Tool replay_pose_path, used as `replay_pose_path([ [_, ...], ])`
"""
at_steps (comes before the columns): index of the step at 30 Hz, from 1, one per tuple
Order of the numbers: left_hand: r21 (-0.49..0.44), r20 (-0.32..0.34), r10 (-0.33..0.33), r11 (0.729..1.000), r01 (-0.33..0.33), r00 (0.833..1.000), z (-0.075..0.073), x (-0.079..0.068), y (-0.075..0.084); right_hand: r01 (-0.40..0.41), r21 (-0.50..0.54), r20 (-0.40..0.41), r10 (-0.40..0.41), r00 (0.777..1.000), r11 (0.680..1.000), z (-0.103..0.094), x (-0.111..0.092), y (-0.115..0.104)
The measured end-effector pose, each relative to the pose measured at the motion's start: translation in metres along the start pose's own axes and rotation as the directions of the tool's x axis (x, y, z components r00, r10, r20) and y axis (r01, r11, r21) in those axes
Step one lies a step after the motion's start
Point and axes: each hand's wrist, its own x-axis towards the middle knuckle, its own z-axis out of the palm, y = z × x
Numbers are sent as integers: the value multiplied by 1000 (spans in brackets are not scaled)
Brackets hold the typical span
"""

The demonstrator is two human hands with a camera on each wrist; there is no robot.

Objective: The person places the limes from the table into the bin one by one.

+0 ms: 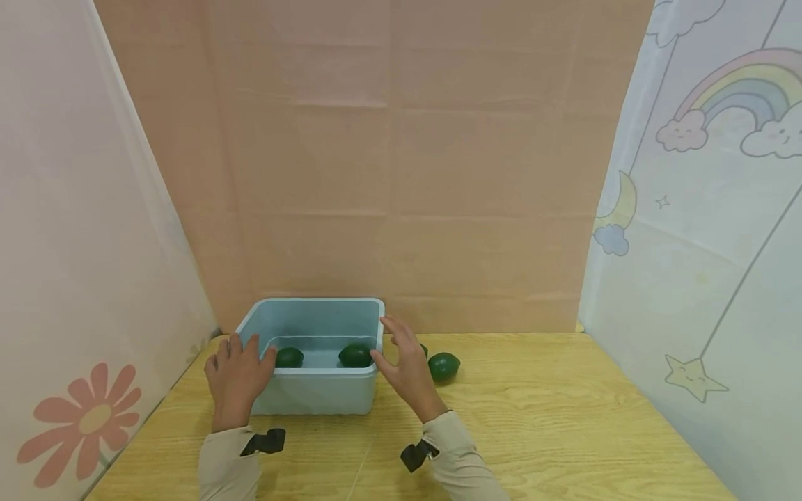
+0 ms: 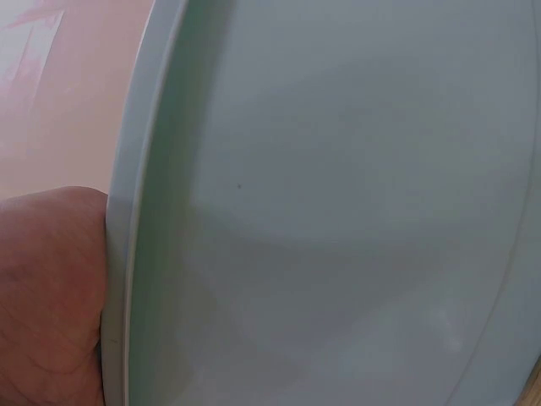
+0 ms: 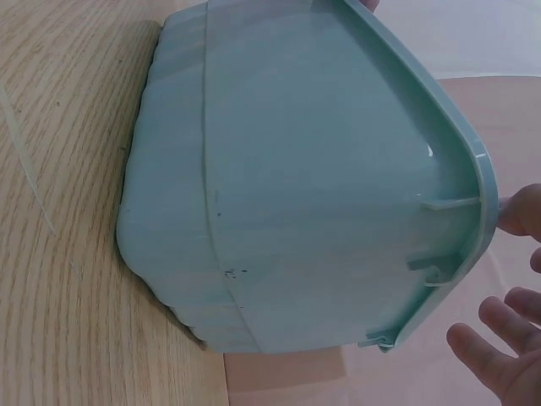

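Note:
A light blue plastic bin (image 1: 313,394) stands on the table, with two dark green limes (image 1: 355,355) showing inside it. My left hand (image 1: 238,376) is at its front left corner, fingers spread and thumb by the rim; the left wrist view has the heel of that hand against the rim (image 2: 127,254). At the right side is my right hand (image 1: 410,369), its thumb touching the rim and its fingers (image 3: 499,338) loosely apart beside the wall. Just right of that hand lies another lime (image 1: 444,367), and one more (image 1: 425,350) is mostly hidden behind the hand.
The wood-grain table (image 1: 551,431) stretches out to the right of the bin. Behind stands a brown-orange backdrop (image 1: 401,174). Printed cloth walls rise at the left (image 1: 94,209) and right (image 1: 702,264). Both wrists wear a small black device (image 1: 266,441).

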Motion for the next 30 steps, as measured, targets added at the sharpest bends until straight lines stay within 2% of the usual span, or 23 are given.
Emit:
replay_pose_path([
  [7, -3, 14, -7, 1000, 8, 1000, 0, 0, 0, -18, 10, 4, 18, 1000, 1000, 1, -1, 2],
  [30, -5, -13, 8, 1000, -8, 1000, 1, 0, 0, -29, -10, -13, 29, 1000, 1000, -2, -1, 3],
])
